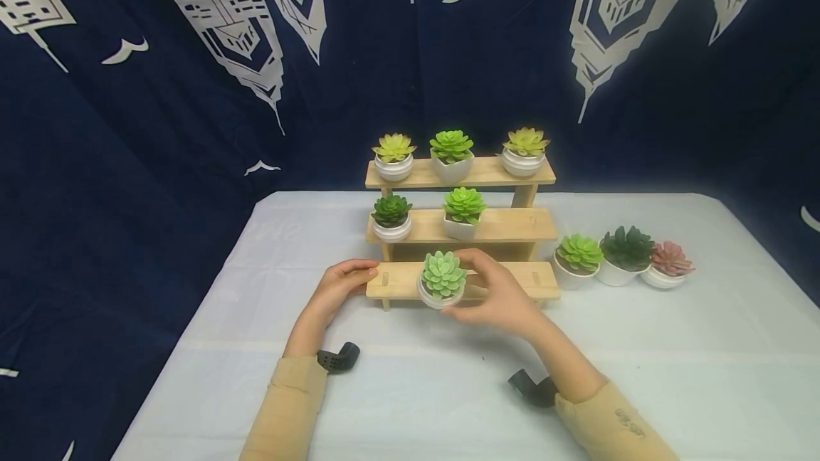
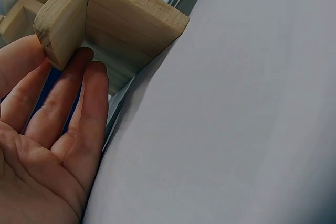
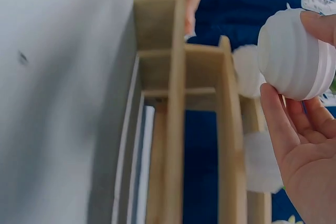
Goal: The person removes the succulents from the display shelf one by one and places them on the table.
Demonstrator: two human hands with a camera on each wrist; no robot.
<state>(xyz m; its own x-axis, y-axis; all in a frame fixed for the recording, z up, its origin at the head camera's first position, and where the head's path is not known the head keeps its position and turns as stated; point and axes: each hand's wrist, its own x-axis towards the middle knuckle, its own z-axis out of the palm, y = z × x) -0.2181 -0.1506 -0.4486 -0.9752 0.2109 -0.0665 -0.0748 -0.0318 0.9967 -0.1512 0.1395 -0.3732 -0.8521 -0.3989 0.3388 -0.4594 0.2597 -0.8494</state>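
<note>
My right hand (image 1: 498,294) holds a light green succulent in a round white pot (image 1: 443,279) in front of the bottom tier of a wooden tiered stand (image 1: 525,223). The right wrist view shows thumb and fingers gripping the ribbed white pot (image 3: 291,53), which hangs clear of the boards. With its thumb and fingers my left hand (image 1: 339,284) pinches the left end of the bottom board. In the left wrist view, fingers (image 2: 63,98) reach under that board's end (image 2: 65,22).
Three potted succulents, one bright green (image 1: 451,148), line the top tier. A dark green one (image 1: 391,218) and a bright green one (image 1: 464,212) stand on the middle tier. Right of the stand, green (image 1: 579,258), dark green (image 1: 624,255) and pink (image 1: 669,264) ones sit on the white table (image 1: 673,361).
</note>
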